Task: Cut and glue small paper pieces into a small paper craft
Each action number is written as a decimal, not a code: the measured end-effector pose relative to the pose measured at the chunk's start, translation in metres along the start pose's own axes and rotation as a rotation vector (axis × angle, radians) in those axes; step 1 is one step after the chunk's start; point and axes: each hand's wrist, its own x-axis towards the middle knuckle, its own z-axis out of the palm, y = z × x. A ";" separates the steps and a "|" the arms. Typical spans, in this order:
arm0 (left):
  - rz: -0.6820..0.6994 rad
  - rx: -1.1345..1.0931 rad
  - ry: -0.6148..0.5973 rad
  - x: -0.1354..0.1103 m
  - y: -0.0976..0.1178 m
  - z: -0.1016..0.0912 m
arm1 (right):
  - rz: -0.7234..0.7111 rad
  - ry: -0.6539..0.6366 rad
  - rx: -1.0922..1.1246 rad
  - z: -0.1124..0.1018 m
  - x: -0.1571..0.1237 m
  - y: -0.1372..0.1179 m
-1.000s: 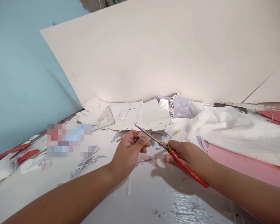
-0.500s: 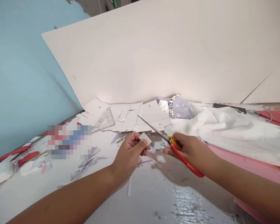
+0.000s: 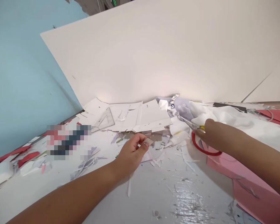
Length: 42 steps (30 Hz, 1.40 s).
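Between thumb and fingers, my left hand pinches a small white card piece just above the table. My right hand is closed around scissors with red and yellow handles. The blades point left and away, over the edge of the lavender flowered fabric and the white cloth; whether the tips touch the fabric I cannot tell. Paper scraps lie close to my left hand.
Flat white card sheets and a clear set square lie at the back, before a large white board. Pink sheets are under my right arm. Red pieces and grey scraps litter the left side.
My right hand has carried the scissors right and away from the card piece, over to the fabric, which now looks pushed and bunched. My left hand stays nearly in place, the card tilted flatter.
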 end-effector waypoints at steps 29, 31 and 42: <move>-0.374 1.205 0.597 0.055 -0.052 -0.180 | -0.421 -0.443 0.511 0.049 -0.067 -0.067; -0.250 1.192 0.542 0.056 -0.057 -0.180 | -0.424 -0.443 0.502 0.048 -0.067 -0.067; 0.838 1.236 0.090 0.024 -0.006 -0.064 | -0.478 -0.421 0.522 0.046 -0.068 -0.066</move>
